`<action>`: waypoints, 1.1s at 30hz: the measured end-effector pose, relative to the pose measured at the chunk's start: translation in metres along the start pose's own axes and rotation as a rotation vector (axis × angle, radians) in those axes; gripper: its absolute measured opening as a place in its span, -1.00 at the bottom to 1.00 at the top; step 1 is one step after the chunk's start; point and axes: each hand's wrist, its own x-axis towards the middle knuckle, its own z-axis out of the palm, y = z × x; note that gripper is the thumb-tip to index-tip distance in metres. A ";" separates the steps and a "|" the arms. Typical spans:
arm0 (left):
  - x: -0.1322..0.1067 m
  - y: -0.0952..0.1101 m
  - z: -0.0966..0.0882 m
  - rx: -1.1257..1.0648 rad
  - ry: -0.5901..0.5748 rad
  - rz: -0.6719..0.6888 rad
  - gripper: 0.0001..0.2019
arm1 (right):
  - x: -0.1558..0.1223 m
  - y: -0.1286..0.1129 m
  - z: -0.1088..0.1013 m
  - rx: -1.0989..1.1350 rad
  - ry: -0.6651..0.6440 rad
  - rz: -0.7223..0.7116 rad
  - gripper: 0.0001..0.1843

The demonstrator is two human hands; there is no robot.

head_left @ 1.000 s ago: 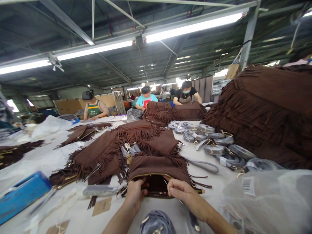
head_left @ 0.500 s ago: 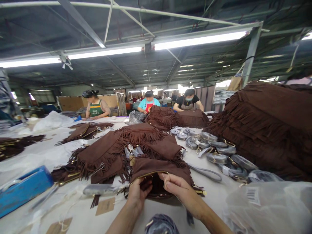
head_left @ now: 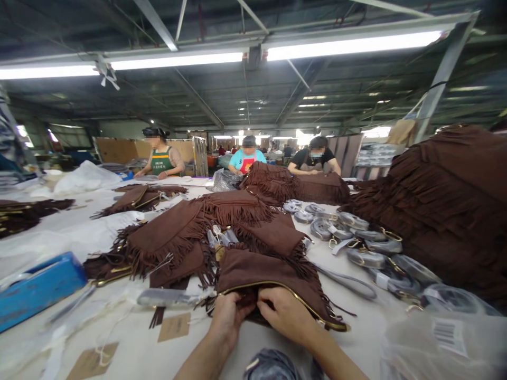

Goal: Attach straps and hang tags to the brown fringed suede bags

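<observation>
A brown fringed bag [head_left: 261, 269] lies in front of me with its gold zipper opened along the near edge. My left hand [head_left: 227, 316] is closed at the left part of the opening, its fingers curled round the fabric edge. Beside it, my right hand [head_left: 285, 311] has its fingers bent into the opening, closed; what they hold is hidden in the dark inside. A coiled grey strap [head_left: 271, 364] in plastic lies nearest me, below the hands. Just left of the bag are a wrapped grey strap [head_left: 166, 297] and a brown paper tag [head_left: 174, 327].
More fringed bags [head_left: 166, 227] lie behind, and a tall brown stack [head_left: 455, 200] rises at right. Several wrapped strap coils [head_left: 364, 258] are spread beside it. A blue tape dispenser [head_left: 43, 290] stands at left, a clear plastic bag [head_left: 447, 338] front right. Three co-workers [head_left: 247, 158] work across the table.
My right hand has moved from holding a thin cord above the opening down into it. The bag's zipper edge now stretches further right and toward me. The view has shifted slightly.
</observation>
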 end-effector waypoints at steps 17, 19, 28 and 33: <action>-0.010 0.006 0.003 0.067 -0.020 -0.081 -0.80 | -0.007 -0.003 0.004 0.215 0.063 0.070 -0.75; -0.011 0.006 0.004 0.077 -0.019 -0.086 -0.81 | -0.007 -0.002 0.002 0.196 0.059 0.065 -0.76; -0.011 0.009 0.003 0.088 -0.019 -0.128 -0.86 | -0.012 0.002 0.008 0.209 0.050 0.076 -0.73; -0.009 0.007 0.003 0.101 -0.004 -0.133 -0.85 | -0.008 -0.001 0.012 0.353 0.086 0.081 -0.71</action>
